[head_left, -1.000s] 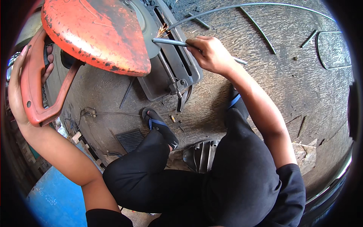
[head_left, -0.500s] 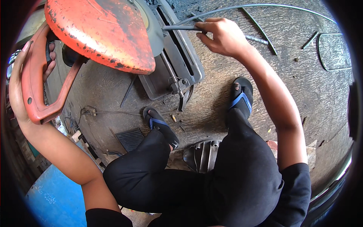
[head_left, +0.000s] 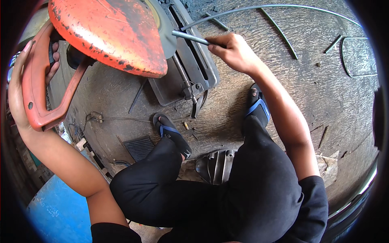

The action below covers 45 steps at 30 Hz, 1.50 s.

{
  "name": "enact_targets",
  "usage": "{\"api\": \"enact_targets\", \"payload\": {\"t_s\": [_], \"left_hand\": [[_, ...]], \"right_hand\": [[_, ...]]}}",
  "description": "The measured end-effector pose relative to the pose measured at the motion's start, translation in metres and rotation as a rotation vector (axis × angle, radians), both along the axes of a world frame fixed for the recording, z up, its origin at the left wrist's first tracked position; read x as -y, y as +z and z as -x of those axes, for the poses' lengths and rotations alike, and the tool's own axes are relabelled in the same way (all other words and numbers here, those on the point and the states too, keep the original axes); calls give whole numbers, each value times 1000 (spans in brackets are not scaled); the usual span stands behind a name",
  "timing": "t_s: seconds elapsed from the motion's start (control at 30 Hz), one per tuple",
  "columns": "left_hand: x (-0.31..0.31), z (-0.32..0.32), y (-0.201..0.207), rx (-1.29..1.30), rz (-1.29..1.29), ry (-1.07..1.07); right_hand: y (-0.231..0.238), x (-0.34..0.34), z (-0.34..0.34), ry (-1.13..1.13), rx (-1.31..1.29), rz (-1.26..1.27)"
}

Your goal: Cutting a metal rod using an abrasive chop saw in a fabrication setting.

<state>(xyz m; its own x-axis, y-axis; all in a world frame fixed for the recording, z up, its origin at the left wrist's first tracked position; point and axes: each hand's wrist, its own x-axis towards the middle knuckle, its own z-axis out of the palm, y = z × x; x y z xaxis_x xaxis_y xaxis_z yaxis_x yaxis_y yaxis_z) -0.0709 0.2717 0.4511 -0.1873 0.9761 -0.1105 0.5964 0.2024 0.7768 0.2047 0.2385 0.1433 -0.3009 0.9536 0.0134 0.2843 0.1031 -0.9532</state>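
My left hand (head_left: 19,83) is wrapped round the orange D-shaped handle (head_left: 35,85) of a cut-off saw, fingertips showing inside the loop. The saw's chipped orange guard (head_left: 109,38) hides most of its pale disc (head_left: 164,30). To the right, my right hand (head_left: 235,50) pinches a grey metal rod (head_left: 189,37). The rod points left over the saw's dark slotted base (head_left: 202,60), its free end close beside the disc; contact cannot be made out. The hand covers its other end.
A long curved rod (head_left: 275,5) spans the floor's far side. Short rods (head_left: 216,21) and a longer straight one (head_left: 278,32) lie about, with a wire frame (head_left: 358,56) at right. My sandalled feet stand either side of the base's near end. A blue surface (head_left: 58,208) is at lower left.
My right hand has moved slightly down and toward me. The rod end that stuck out on its right no longer shows. My left hand stays on the handle.
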Motion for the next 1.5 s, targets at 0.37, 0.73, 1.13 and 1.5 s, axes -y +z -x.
{"api": "enact_targets", "payload": {"t_s": [0.37, 0.73, 1.13, 1.5], "left_hand": [[-6, 16, -2, -30, -66, 35], [-17, 42, 6, -75, -34, -112], [-20, 63, 9, -9, 0, -163], [-9, 21, -1, -103, -43, -72]], "right_hand": [[5, -10, -1, 118, 140, -113], [5, -21, -2, 106, 297, -330], [-6, -14, -4, 108, 287, -506], [-10, -15, -4, 71, 360, -606]]}}
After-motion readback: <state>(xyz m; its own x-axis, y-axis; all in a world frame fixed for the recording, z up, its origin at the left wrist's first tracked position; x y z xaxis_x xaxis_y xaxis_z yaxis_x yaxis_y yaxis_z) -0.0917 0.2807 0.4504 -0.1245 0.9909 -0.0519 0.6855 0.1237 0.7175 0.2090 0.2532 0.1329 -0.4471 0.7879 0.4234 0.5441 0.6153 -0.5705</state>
